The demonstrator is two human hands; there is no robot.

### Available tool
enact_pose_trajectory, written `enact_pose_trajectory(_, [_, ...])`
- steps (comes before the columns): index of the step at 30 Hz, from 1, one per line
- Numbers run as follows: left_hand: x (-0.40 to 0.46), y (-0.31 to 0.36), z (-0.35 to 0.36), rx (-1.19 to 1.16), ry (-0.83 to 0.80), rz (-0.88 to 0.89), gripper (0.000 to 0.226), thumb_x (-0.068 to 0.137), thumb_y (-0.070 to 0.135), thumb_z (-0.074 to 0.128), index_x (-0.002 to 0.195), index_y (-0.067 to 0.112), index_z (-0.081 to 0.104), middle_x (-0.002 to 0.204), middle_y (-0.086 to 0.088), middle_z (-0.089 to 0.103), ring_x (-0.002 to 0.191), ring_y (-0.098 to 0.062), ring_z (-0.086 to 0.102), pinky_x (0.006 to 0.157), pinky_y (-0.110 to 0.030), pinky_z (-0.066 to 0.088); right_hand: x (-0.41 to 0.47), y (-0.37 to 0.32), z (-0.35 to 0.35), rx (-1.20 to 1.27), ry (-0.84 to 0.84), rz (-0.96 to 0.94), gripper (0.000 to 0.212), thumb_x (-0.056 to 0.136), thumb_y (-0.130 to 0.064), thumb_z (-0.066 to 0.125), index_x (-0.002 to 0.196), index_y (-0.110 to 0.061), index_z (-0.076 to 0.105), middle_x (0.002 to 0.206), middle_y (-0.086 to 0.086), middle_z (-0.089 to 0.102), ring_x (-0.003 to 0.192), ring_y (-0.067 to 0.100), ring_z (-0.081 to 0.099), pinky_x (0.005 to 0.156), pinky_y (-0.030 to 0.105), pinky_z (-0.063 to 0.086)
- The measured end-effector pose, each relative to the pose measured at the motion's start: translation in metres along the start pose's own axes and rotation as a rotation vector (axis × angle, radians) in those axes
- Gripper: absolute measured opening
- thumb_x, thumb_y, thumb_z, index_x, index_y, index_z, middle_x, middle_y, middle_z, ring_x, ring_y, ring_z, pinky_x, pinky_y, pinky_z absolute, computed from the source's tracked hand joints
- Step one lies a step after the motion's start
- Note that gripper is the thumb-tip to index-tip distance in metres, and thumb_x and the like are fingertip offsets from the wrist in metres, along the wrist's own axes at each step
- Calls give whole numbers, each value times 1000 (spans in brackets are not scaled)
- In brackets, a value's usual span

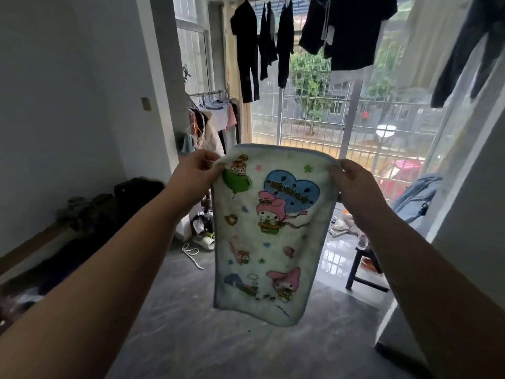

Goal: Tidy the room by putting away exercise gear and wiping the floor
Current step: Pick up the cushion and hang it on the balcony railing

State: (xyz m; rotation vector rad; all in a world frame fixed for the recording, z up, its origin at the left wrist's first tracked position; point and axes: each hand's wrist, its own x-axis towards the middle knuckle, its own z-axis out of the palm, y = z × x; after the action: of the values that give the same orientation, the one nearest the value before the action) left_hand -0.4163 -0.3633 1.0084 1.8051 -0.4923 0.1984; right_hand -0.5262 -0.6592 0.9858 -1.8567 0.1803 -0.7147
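A small white towel (269, 236) with a blue hem and cartoon prints hangs spread out in front of me, well above the grey floor (207, 337). My left hand (196, 170) pinches its top left corner. My right hand (355, 181) pinches its top right corner. Both arms are stretched forward at chest height. The towel hides the floor and whatever lies directly behind it.
Dark clothes (347, 31) hang on a line overhead before a barred window (314, 116). A clothes rack (213, 113) stands at the left. A low bench (38, 244) with dark bags runs along the left wall. A cord (192, 254), shoes and a dark stool (363, 272) are on the floor.
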Motion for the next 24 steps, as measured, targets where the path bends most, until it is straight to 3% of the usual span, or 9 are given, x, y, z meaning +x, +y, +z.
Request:
enact_pose_trajectory(3, [71,-31,30,41,-16,6,13,92,26,65,100,16,66,100,-9,70,89,-23,68,68,-28,54,63,37,8,-20,30,-9,33,81,-64,54,99,-41,70,106,-4,73,100,25,69,86,57,56])
enact_pose_trajectory(7, [161,-75,71,50,-52,-17,16,92,28,65,101,14,66,103,-13,70,90,-25,68,78,-39,60,155,83,20,6,44,-12,29,79,-61,57,96,-42,71,105,-3,73,100,25,70,87,57,56])
enact_pose_trajectory(10, [225,-100,96,27,-58,-49,20,93,24,65,105,8,65,107,-17,69,85,-22,64,72,-35,55,225,109,34,45,52,29,35,73,-59,61,95,-34,72,103,2,74,97,28,71,86,57,57])
enact_pose_trajectory(16, [362,-150,124,-47,-57,-112,20,94,24,63,109,11,65,107,-10,70,95,-25,68,65,-27,56,357,153,81,59,82,36,40,71,-58,60,92,-26,72,102,10,73,91,29,70,83,52,57])
enact_pose_trajectory(18, [408,-171,133,-73,-70,-116,20,95,21,61,110,7,63,109,-12,69,93,-23,68,61,-21,55,399,169,100,73,88,35,43,69,-56,60,94,-22,72,104,13,73,86,23,67,79,48,57])
enact_pose_trajectory(21, [484,-208,149,-89,-80,-101,15,95,20,62,105,9,64,108,-15,69,93,-25,68,69,-29,59,466,201,128,91,108,40,45,66,-56,64,96,-23,71,102,12,72,85,18,65,73,41,56])
enact_pose_trajectory(24, [564,-249,165,-114,-110,-101,11,94,18,63,102,10,64,107,-16,69,88,-22,67,64,-26,57,536,234,157,77,167,49,31,67,-54,65,86,-30,73,91,5,70,82,19,63,77,52,56])
